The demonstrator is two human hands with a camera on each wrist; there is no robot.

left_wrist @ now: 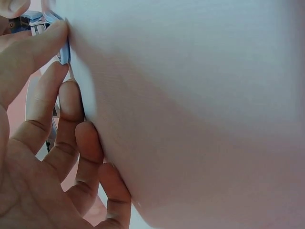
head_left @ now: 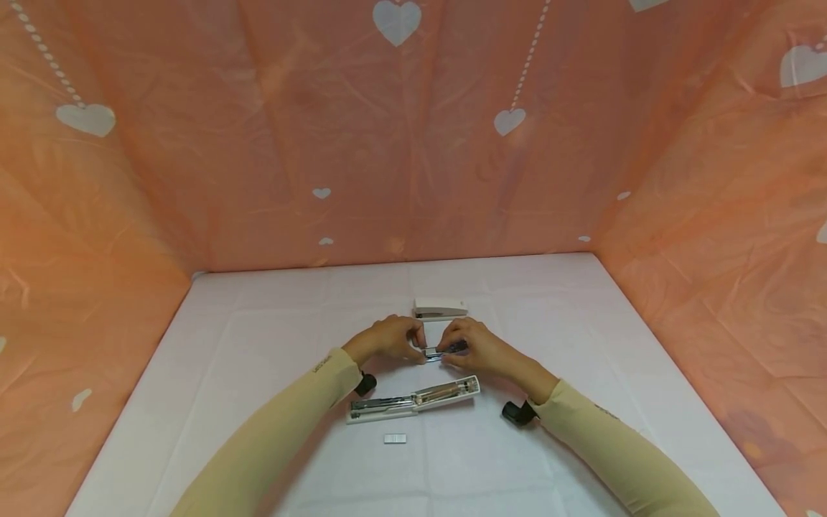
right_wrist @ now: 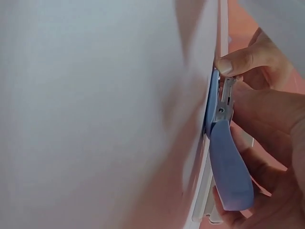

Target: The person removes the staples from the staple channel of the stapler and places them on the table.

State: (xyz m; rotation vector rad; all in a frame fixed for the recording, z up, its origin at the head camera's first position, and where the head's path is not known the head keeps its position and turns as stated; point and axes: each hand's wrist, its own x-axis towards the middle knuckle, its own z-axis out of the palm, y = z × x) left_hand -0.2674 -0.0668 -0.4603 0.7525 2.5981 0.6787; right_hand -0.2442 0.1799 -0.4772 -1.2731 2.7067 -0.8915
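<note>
The small blue stapler (head_left: pixel 442 351) lies on the table between both hands, left hand (head_left: pixel 388 339) and right hand (head_left: pixel 477 348) each pinching one end.

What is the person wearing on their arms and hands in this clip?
Both arms wear snug beige long sleeves, left sleeve and right sleeve, ending at the wrists. A small dark marking sits near each cuff. A black wrist-mounted device hangs under each wrist. The left hand and right hand are bare, without gloves.

White-covered desk (head_left: pixel 258 345) fills lower frame; salmon-pink sheet walls (head_left: pixel 258 179) with white hearts (head_left: pixel 396 20) and dotted strings enclose back, left, right. Even soft light.
</note>
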